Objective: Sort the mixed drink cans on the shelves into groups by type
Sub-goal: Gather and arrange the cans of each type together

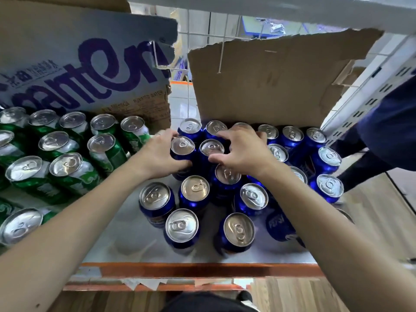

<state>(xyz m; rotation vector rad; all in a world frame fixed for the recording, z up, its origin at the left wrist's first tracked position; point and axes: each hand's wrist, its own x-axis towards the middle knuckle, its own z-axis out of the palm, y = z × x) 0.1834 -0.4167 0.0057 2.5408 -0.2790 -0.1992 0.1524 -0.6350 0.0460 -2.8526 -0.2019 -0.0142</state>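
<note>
Several green cans [67,172] stand grouped on the left of the shelf [126,242]. Several blue Pepsi cans [193,194] stand on the right half. My left hand [161,154] grips a blue can [182,146] near the back, thumb in front and fingers behind it. My right hand [240,149] curls its thumb and fingers round the neighbouring blue can [211,147], with its fingertips reaching over towards the cans behind.
A printed water carton [85,68] stands behind the green cans and a torn brown cardboard box [270,82] behind the blue ones. The shelf's orange front edge [180,270] is near me. A perforated upright [369,102] and a person in dark clothes [387,131] are on the right.
</note>
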